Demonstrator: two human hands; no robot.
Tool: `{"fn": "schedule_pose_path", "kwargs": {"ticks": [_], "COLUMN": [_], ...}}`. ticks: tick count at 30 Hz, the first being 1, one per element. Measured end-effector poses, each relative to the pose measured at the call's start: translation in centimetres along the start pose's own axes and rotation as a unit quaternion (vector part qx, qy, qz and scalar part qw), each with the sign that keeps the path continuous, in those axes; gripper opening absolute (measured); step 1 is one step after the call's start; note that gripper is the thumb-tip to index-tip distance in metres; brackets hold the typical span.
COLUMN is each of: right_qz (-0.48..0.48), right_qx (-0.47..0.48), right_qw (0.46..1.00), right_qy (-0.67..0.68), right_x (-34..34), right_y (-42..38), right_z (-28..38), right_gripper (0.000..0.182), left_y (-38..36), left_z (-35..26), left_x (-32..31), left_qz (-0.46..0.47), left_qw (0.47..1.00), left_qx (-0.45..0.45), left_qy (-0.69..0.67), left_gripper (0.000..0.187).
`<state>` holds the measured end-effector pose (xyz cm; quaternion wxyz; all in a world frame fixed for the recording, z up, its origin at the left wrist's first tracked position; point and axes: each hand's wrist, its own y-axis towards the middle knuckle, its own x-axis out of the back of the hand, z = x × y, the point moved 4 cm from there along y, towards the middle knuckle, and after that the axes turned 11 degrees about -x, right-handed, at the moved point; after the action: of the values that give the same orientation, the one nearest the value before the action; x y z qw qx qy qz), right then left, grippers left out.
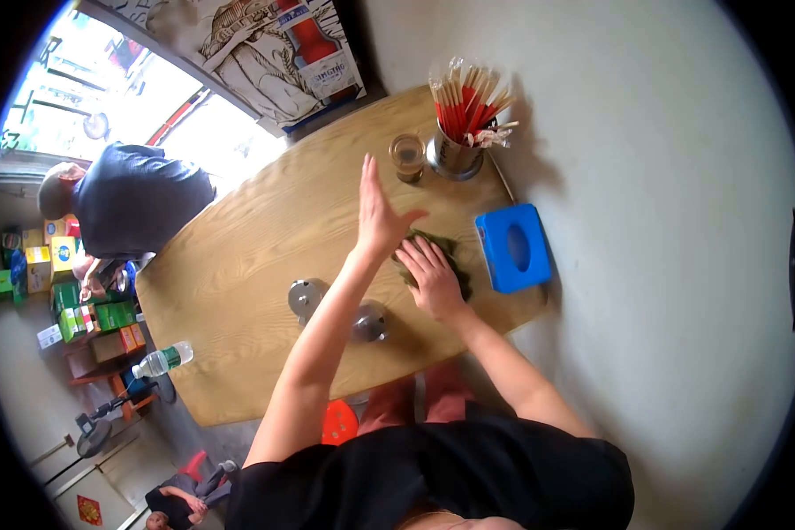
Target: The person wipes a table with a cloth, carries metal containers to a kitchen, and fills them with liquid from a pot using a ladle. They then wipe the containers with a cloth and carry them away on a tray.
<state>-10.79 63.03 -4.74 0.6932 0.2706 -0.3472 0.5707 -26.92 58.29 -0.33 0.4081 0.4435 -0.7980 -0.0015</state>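
My left hand is raised over the middle of the wooden table, its fingers stretched out, the thumb apart and nothing in it. Beside it, my right hand presses on a bunched dark green cloth on the tabletop, its fingers curved over the cloth. Part of the cloth is hidden under that hand. Near my left forearm stand a metal lidded pot and a second metal pot, partly covered by the arm. To the right of the cloth lies a blue tissue box.
A glass stands by a metal holder of wrapped chopsticks near the wall. A plastic water bottle is at the table's left edge. One person sits beyond the table; another person is at lower left.
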Motion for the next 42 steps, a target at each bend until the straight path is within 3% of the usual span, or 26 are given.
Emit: {"fn": "schedule_pose_path", "kwargs": {"ticks": [1,2,4,5,7,10,12,15,16,18,20,22,25,27,28,29,30,32,34,36,38,40,42], "right_qz": [-0.006,-0.053,-0.094,-0.118,-0.135,-0.147,-0.143,-0.211,-0.231,-0.233,-0.148,-0.031,-0.028,-0.183,-0.298,-0.387,-0.375,-0.308,-0.08,-0.088,-0.049,0.021,0.035], "right_qx": [0.0,-0.047,-0.097,-0.108,-0.093,-0.039,-0.062,-0.154,-0.18,-0.139,-0.021,0.098,0.057,-0.109,-0.158,-0.211,-0.268,-0.247,-0.17,0.015,0.119,0.138,0.134], "right_qw": [1.0,0.997,0.991,0.987,0.985,0.986,0.984,0.956,0.95,0.953,0.976,0.994,0.998,0.977,0.941,0.881,0.878,0.911,0.982,0.995,0.99,0.99,0.99], "right_qy": [-0.004,-0.013,-0.021,-0.029,-0.045,-0.065,-0.083,-0.133,-0.109,-0.133,-0.159,-0.047,-0.019,-0.024,-0.003,-0.17,-0.127,-0.12,0.03,-0.047,-0.066,-0.036,-0.029], "right_x": [0.1,0.4,0.3,0.1,-0.1,-1.2,-1.6,-0.7,-0.5,-1.3,-3.1,-4.2,-2.6,0.0,1.1,0.4,1.1,1.3,0.1,-5.7,-8.8,-7.6,-5.4], "right_y": [-0.1,-0.1,0.5,2.2,6.2,13.3,18.6,25.5,26.1,24.1,18.9,14.4,18.8,25.0,26.7,29.4,30.5,30.9,29.7,25.9,20.5,15.7,12.9], "right_z": [-0.1,-0.4,-0.6,-0.9,-1.4,-2.2,-2.5,-3.3,-3.2,-1.9,0.6,2.2,0.2,-3.3,-4.5,-6.7,-6.6,-4.1,0.7,4.1,6.0,6.4,4.6], "right_gripper": [0.069,0.071,0.072,0.073,0.07,0.066,0.064,0.064,0.065,0.066,0.062,0.055,0.048,0.045,0.047,0.05,0.052,0.052,0.051,0.051,0.054,0.056,0.058], "left_y": [1.8,3.5,5.3,4.9,3.6,0.5,-1.5,-3.0,-3.6,-5.3,-5.8,-6.7,-9.4,-10.8,-11.7,-12.2,-12.8,-14.3,-15.0,-15.5,-15.9,-16.2,-16.1], "left_z": [1.4,1.7,3.4,3.8,3.3,5.2,6.1,7.3,8.0,9.2,10.7,11.9,13.2,13.4,13.8,14.0,14.1,15.5,16.1,16.8,17.1,16.7,14.0], "left_x": [-2.0,-2.8,-3.9,-4.0,-1.9,2.7,5.9,9.6,10.5,12.4,13.8,15.4,17.1,18.4,18.6,18.8,19.0,18.7,18.3,17.5,17.4,17.6,19.1], "left_qz": [-0.017,-0.062,-0.023,-0.024,-0.125,-0.154,-0.126,-0.119,-0.113,-0.106,-0.132,-0.138,-0.139,-0.15,-0.146,-0.155,-0.162,-0.18,-0.189,-0.204,-0.163,-0.178,-0.227], "left_qw": [1.0,0.994,0.97,0.97,0.936,0.932,0.96,0.966,0.966,0.965,0.963,0.967,0.966,0.966,0.966,0.963,0.959,0.944,0.941,0.928,0.936,0.924,0.938], "left_qx": [-0.002,0.028,0.08,0.08,0.105,0.118,0.119,0.128,0.143,0.163,0.165,0.157,0.169,0.191,0.184,0.194,0.204,0.242,0.236,0.242,0.254,0.238,0.218], "left_qy": [-0.005,-0.09,-0.227,-0.227,-0.312,-0.305,-0.222,-0.191,-0.183,-0.174,-0.168,-0.147,-0.137,-0.092,-0.104,-0.107,-0.111,-0.135,-0.153,-0.197,-0.179,-0.24,-0.144], "left_gripper": [0.121,0.103,0.075,0.075,0.055,0.053,0.053,0.051,0.051,0.05,0.051,0.053,0.052,0.047,0.047,0.047,0.047,0.048,0.054,0.059,0.069,0.077,0.08]}}
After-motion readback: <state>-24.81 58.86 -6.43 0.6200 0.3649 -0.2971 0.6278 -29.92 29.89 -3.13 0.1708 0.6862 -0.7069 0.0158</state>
